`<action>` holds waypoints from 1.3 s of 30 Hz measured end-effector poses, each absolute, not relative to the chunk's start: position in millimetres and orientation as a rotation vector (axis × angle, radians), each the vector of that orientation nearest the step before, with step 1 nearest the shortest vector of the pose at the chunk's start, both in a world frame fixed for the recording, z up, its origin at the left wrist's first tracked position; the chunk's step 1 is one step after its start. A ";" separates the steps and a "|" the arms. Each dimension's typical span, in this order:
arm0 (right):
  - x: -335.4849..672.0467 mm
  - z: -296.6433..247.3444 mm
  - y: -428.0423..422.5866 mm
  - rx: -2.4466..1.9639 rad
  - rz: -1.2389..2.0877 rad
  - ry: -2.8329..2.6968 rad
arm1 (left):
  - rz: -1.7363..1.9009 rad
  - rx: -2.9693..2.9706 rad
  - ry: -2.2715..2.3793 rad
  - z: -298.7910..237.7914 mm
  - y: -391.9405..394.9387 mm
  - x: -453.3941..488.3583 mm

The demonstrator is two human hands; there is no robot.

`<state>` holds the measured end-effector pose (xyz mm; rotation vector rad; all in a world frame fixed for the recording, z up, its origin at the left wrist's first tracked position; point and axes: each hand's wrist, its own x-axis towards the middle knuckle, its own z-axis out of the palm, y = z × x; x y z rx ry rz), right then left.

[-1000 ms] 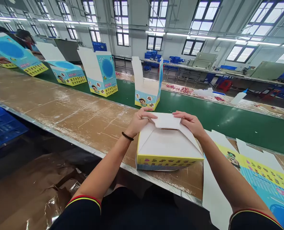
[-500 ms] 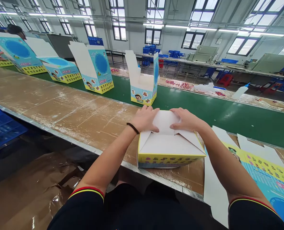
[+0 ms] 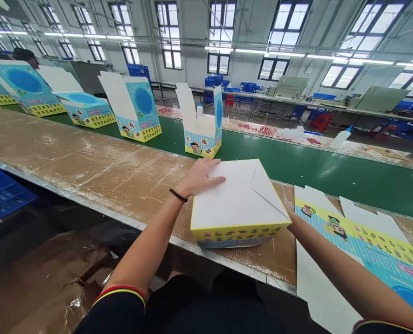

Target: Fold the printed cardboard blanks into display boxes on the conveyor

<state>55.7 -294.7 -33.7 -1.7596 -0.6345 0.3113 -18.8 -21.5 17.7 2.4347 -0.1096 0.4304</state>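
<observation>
In front of me a carton (image 3: 239, 199) lies on the work surface, its white folded panels facing up and its yellow and blue printed side toward me. My left hand (image 3: 203, 177) lies on its far left part, thumb on the white panel and fingers stretched out toward the far edge. My right forearm (image 3: 325, 250) reaches to the carton's right side. There the right hand is hidden behind the carton, so its fingers do not show. A diagonal fold line runs across the right of the white top.
A green conveyor belt (image 3: 262, 150) runs beyond the table, carrying several printed cartons, among them an open one (image 3: 203, 132). Flat printed carton blanks (image 3: 359, 236) lie at my right. A white bottle (image 3: 341, 137) stands across the belt. A blue crate (image 3: 4, 190) is at the left.
Both hands were on the carton's far flap; now the bottom panels lie flat and closed. My right hand has moved down behind the carton's right side, while the left stays at the far left.
</observation>
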 end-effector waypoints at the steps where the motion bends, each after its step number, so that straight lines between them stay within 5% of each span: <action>1: 49.4 -36.6 -297.3 -1.729 0.401 -0.636 | 0.463 2.411 -0.109 18.0 -18.3 -24.7; 5: 46.1 -33.5 -307.5 -1.586 0.717 -0.514 | 0.651 2.256 -0.153 16.4 -4.8 -48.0; 11: 92.4 36.2 -322.1 -1.543 0.162 -0.589 | 1.108 1.855 0.161 -27.5 15.3 -36.2; 18: 186.4 68.8 -311.6 -2.301 -0.509 -0.914 | 0.437 2.528 0.399 -112.3 -13.9 -17.8; 23: 228.7 49.1 -289.4 -2.880 -0.665 -0.825 | 0.363 2.618 0.349 -123.3 -18.0 -18.9; 39: 221.7 -15.4 -267.4 -2.809 -0.705 -0.674 | 0.367 2.652 0.367 -125.0 -4.5 -18.9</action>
